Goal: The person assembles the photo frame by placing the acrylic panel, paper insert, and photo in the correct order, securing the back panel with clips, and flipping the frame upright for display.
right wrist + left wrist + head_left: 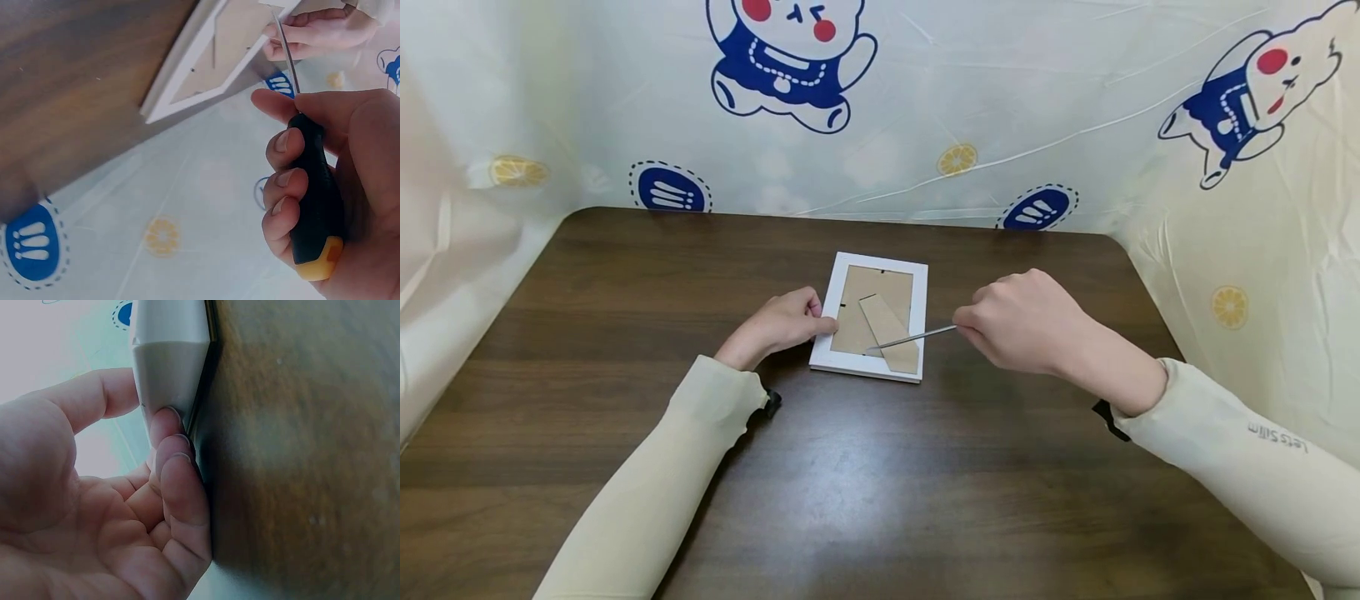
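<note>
Presumably for steadiness, the left hand (784,323) pinches a white picture frame (918,300) lying face-down on the desk (850,467), while the right hand (1022,323) clasps a screwdriver (317,187), its shaft (938,331) reaching over the backing board (887,285).

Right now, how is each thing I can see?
Picture frame, lying back side up
Backing board, in the frame
Stand flap, looks folded flat
Screwdriver, held, tip over the frame
Left grip, holding the frame's edge
Right grip, curled round the screwdriver
Curtain, hanging, creased
</note>
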Motion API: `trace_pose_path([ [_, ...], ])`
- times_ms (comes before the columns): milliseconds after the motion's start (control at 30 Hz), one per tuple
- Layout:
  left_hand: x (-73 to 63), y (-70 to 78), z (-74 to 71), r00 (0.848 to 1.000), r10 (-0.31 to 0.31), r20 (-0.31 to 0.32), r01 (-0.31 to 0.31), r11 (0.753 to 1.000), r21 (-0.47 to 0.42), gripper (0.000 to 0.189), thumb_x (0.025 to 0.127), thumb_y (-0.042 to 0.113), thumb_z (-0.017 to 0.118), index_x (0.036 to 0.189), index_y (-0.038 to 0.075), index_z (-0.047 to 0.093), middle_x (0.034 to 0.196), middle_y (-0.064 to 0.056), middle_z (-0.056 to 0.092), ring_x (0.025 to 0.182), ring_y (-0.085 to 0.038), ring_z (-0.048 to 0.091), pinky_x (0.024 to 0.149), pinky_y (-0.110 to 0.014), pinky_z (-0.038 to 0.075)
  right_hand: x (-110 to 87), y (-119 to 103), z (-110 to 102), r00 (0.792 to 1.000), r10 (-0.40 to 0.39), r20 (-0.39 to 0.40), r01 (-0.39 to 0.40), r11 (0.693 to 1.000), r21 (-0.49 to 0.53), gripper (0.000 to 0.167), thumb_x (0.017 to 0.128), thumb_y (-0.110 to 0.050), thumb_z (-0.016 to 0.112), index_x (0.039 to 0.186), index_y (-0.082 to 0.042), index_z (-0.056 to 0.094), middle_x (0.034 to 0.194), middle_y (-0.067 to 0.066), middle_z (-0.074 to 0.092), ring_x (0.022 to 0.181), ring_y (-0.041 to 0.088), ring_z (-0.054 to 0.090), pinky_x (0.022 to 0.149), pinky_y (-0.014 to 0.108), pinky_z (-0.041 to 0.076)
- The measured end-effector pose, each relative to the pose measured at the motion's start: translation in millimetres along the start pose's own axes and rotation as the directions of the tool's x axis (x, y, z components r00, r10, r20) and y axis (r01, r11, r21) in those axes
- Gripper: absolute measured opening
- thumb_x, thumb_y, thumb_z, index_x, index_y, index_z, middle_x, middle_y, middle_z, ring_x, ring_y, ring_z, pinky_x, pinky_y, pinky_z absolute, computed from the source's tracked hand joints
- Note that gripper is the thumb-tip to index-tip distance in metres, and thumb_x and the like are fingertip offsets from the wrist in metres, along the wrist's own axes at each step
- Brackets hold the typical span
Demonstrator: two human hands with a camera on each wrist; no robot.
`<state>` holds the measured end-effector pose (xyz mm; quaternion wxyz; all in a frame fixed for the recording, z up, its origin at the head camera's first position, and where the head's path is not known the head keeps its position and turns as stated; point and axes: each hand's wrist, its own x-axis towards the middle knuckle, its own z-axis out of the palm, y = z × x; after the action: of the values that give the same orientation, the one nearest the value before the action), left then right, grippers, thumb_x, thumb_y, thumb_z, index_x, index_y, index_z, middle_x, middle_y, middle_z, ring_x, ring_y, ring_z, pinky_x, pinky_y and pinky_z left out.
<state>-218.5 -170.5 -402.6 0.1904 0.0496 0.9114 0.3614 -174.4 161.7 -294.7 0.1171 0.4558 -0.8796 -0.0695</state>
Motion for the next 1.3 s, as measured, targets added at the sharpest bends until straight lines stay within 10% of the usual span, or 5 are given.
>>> trace_pose_path([
  [1300,-1.3,-0.3,-0.7,1.0,0.019,-0.003,-0.019,1.0,-0.006,0.031,0.095,0.035,0.07,0.096,0.008,0.054,0.081,-0.003,0.053,0.086,-0.023,0.053,0.075,-0.033,0.041,32.8,-34,-32,0.997,-0.071,0.027,0.075,0.96,-0.269,0.042,0.077,0.009,0.051,0.051,-0.018,0.032,0.052,-0.006,0.024,0.051,0.014,0.023,0.046,0.029,0.019],
])
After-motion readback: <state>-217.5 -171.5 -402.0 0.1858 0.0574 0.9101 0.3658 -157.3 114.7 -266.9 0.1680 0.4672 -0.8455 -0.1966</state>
